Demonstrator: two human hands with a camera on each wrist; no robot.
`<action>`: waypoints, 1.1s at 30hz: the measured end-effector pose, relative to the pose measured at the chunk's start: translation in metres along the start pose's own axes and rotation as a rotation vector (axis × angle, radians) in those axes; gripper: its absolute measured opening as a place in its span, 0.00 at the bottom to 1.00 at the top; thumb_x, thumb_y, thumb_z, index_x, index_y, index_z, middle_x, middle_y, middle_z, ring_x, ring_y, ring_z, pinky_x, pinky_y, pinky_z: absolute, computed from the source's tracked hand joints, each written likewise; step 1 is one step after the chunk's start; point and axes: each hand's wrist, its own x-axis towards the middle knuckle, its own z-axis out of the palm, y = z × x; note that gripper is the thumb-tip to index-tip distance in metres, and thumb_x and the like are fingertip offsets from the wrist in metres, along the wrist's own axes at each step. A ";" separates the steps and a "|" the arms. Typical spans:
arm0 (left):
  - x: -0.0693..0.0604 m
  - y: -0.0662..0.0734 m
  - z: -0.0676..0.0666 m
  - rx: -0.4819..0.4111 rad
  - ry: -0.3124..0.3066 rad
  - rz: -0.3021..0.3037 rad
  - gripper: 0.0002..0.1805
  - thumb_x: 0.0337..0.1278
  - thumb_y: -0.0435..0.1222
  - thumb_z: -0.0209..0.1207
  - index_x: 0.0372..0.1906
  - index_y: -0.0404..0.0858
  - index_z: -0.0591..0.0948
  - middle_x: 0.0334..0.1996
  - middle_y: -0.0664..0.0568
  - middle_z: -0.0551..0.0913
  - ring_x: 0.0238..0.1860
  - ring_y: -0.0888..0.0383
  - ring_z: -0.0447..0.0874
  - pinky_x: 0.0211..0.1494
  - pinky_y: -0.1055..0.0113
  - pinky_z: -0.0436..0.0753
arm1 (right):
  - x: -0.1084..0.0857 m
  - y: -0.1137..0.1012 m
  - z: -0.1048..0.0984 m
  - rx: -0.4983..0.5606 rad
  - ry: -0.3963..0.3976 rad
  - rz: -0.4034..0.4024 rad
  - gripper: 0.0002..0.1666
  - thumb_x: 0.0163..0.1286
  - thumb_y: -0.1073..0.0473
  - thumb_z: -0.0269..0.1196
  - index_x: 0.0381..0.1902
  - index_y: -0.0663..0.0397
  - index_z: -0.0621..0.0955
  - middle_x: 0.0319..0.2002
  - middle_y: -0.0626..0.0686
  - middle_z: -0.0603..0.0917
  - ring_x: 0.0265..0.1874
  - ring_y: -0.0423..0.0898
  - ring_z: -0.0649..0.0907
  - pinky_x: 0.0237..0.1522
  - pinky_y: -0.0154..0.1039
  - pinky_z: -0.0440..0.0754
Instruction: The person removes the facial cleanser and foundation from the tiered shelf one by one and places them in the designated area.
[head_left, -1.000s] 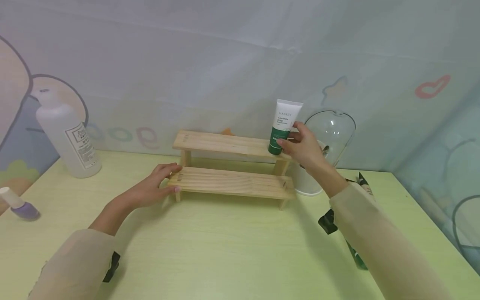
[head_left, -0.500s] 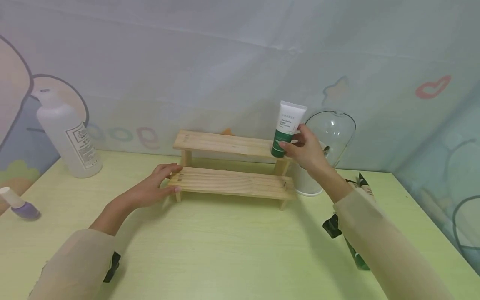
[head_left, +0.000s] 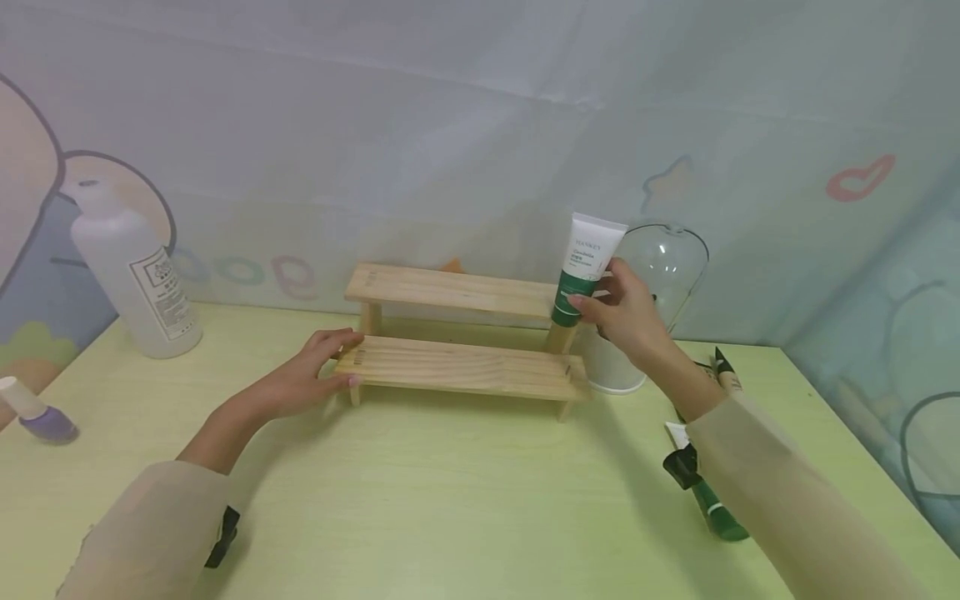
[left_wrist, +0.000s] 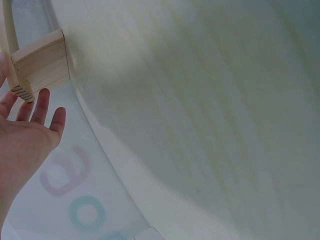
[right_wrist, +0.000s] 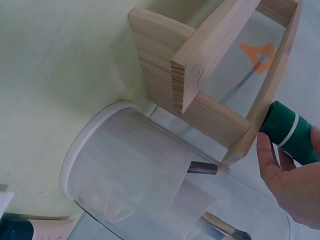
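A two-step wooden rack (head_left: 465, 367) stands at the back of the table. My left hand (head_left: 300, 379) holds the left end of its lower step, thumb at the front edge and index finger towards the back. In the left wrist view, the other fingers spread beside the board end (left_wrist: 42, 57). My right hand (head_left: 630, 321) pinches a white and green squeeze tube (head_left: 587, 258) by its lower part, cap down and leaning right, at the upper step's right end. The right wrist view shows the green cap (right_wrist: 280, 120) against that board; whether it rests there I cannot tell.
Behind my right hand stands a clear-domed white holder (head_left: 615, 367) with brushes inside. A second green tube (head_left: 716, 512) and a dark-tipped item (head_left: 726, 367) lie right, partly under my sleeve. A large white bottle (head_left: 138, 275) and purple nail polish (head_left: 48, 421) are left.
My right hand has shifted the tube rightwards and a little lower along the upper step. More of the lying green tube shows beside my sleeve. My left hand keeps its place on the rack.
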 end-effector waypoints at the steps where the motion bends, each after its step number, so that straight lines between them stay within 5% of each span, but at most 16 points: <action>1: 0.000 0.000 0.000 -0.001 0.000 0.001 0.33 0.65 0.39 0.51 0.68 0.29 0.53 0.65 0.32 0.44 0.61 0.35 0.51 0.56 0.36 0.57 | -0.001 0.000 -0.001 -0.005 -0.002 -0.002 0.30 0.64 0.61 0.61 0.60 0.60 0.62 0.50 0.63 0.75 0.46 0.56 0.78 0.41 0.43 0.77; 14: 0.001 0.000 0.000 0.011 0.005 -0.012 0.33 0.65 0.40 0.51 0.68 0.31 0.53 0.65 0.33 0.45 0.61 0.35 0.51 0.55 0.35 0.57 | -0.015 0.003 -0.015 0.023 -0.032 0.008 0.33 0.63 0.65 0.61 0.62 0.59 0.59 0.50 0.65 0.74 0.43 0.56 0.78 0.43 0.49 0.78; 25: 0.001 0.000 0.000 0.018 0.005 -0.002 0.33 0.65 0.40 0.51 0.68 0.30 0.54 0.65 0.33 0.45 0.61 0.35 0.51 0.56 0.35 0.57 | -0.029 0.018 -0.025 -0.070 -0.088 0.012 0.32 0.62 0.66 0.61 0.59 0.63 0.59 0.48 0.65 0.73 0.44 0.58 0.77 0.40 0.47 0.80; 33: 0.001 -0.001 0.000 0.029 0.011 0.009 0.33 0.65 0.40 0.52 0.67 0.30 0.54 0.65 0.33 0.46 0.60 0.35 0.52 0.55 0.35 0.57 | -0.042 0.027 -0.038 -0.094 -0.161 0.094 0.37 0.62 0.64 0.61 0.62 0.58 0.54 0.45 0.68 0.75 0.39 0.56 0.80 0.39 0.47 0.80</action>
